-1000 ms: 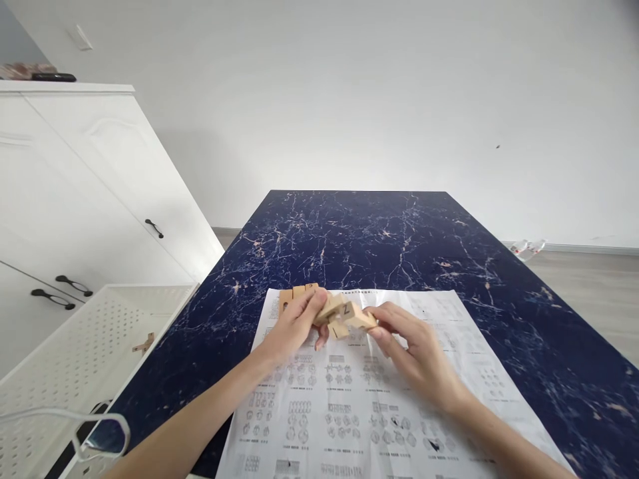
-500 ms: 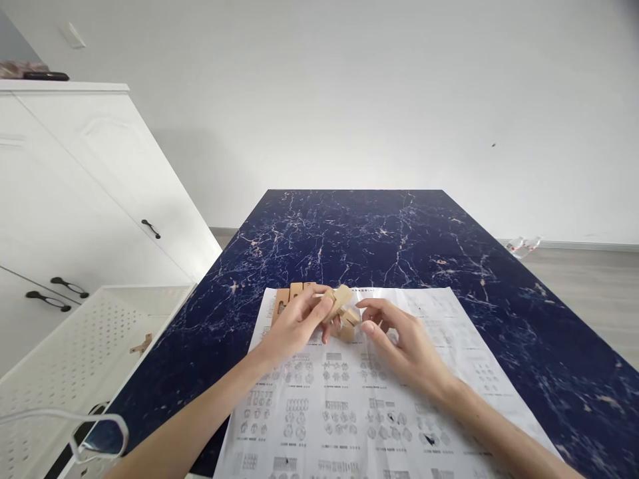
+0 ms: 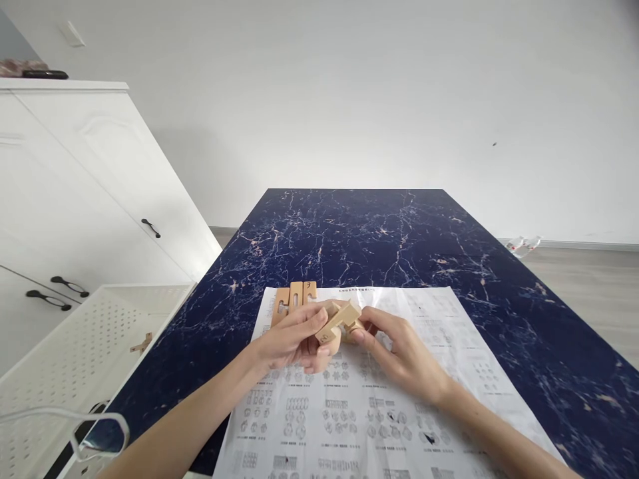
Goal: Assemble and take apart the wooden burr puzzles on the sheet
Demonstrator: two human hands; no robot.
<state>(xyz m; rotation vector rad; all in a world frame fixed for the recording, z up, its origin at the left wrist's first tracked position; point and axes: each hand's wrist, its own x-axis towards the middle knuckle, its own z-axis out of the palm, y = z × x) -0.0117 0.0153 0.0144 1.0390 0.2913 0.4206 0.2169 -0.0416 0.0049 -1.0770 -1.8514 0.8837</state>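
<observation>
While both forearms reach in from the near edge of the counter (image 3: 449, 226) and meet over the printed sheet (image 3: 349, 412), the left hand (image 3: 294, 338) and the right hand (image 3: 399, 349) work at one small cluster of wooden blocks (image 3: 339, 320). That cluster is lifted just above the paper, between the two hands, near the far middle of the sheet. The left forearm comes in at a slant from the lower left, wrist fairly straight, back of the hand turned up and to the left. Its fingers (image 3: 312, 319) are curled and pinching the blocks from the left, with the thumb tucked beneath the cluster. The right forearm angles in from the lower right, the wrist bent a little so the hand points toward the left. Its fingers (image 3: 372, 318) are drawn close together and touch the right end of the blocks; whether they grip it or only rest against it I cannot tell.

Just beyond the left hand, three flat wooden pieces (image 3: 295, 297) lie side by side on the far left corner of the sheet, one marked with a dark sign. Left of the counter stands a white perforated basket (image 3: 74, 346) holding a small wooden bit (image 3: 142, 344), and behind it a white cabinet (image 3: 74, 193) with dark handles.
</observation>
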